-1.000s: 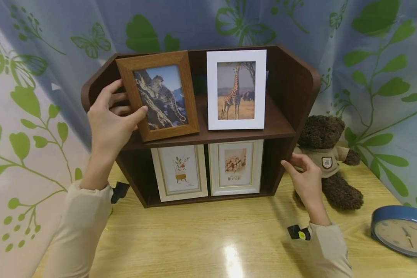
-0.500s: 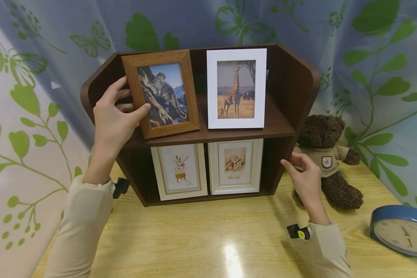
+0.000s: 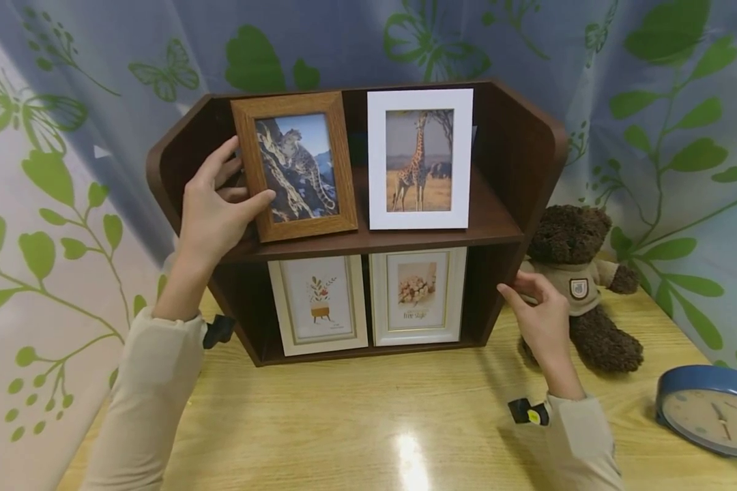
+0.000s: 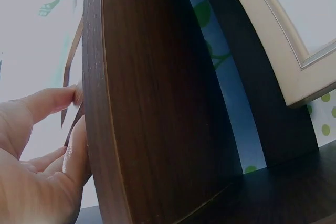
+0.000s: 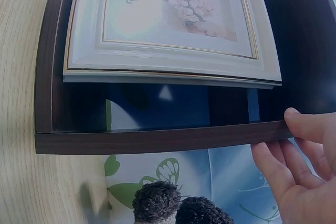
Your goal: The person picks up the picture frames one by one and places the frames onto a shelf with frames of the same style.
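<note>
My left hand point(image 3: 215, 208) grips the left side of a brown wooden picture frame point(image 3: 347, 167) with a leopard photo, thumb in front and fingers behind. The frame leans slightly on the upper level of a dark brown shelf point(image 3: 510, 157). Beside it stands a white picture frame point(image 3: 376, 164) with a giraffe photo. In the right wrist view, my right hand point(image 5: 310, 161) pinches the edge of the shelf's right side panel point(image 5: 157, 141) between thumb and fingers. In the left wrist view the shelf hides most of the brown frame.
Two cream picture frames, one with a plant print point(image 3: 317, 307) and one with a flower print point(image 3: 416, 290), stand on the lower level. A brown teddy bear point(image 3: 580, 290) sits right of the shelf. A blue clock point(image 3: 709, 409) lies on the wooden table point(image 3: 344, 423) at far right.
My left hand has shifted the brown frame a little to the right, closer to the white frame, and it tilts less. My right hand has stayed on the side panel.
</note>
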Available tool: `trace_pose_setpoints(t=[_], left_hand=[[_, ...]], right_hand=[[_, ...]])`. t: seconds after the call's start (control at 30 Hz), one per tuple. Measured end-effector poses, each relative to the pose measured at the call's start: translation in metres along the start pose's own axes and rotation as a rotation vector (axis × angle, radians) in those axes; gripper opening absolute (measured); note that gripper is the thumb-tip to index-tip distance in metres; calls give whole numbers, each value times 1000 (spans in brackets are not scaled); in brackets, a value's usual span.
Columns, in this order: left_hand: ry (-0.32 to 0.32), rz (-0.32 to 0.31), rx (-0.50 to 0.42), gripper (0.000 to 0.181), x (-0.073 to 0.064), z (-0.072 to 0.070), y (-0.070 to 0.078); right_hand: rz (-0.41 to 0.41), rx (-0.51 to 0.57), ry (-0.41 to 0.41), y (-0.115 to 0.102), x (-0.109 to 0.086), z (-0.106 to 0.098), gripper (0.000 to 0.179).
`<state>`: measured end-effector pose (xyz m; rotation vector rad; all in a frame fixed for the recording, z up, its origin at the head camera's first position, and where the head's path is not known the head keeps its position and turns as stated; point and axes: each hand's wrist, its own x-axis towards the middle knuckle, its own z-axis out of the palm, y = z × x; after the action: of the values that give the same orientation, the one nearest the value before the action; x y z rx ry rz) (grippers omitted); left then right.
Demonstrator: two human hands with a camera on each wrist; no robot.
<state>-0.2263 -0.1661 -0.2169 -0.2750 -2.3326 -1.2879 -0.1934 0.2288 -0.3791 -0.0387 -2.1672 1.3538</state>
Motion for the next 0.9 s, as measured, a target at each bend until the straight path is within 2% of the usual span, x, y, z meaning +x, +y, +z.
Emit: trace_pose_setpoints(t=[0.3,0.6,0.9], left_hand=[[-2,44,-17,76,0,2,0],[7,53,-47,72,-11,5,-7],[42,64,-54,68,-19,8,-14]], right_hand=[[3,-5,4,-2,0,-1,27],[25,-15,-18,-1,-1,-2,29],[54,-26,-30,-1,-2,-2,30]])
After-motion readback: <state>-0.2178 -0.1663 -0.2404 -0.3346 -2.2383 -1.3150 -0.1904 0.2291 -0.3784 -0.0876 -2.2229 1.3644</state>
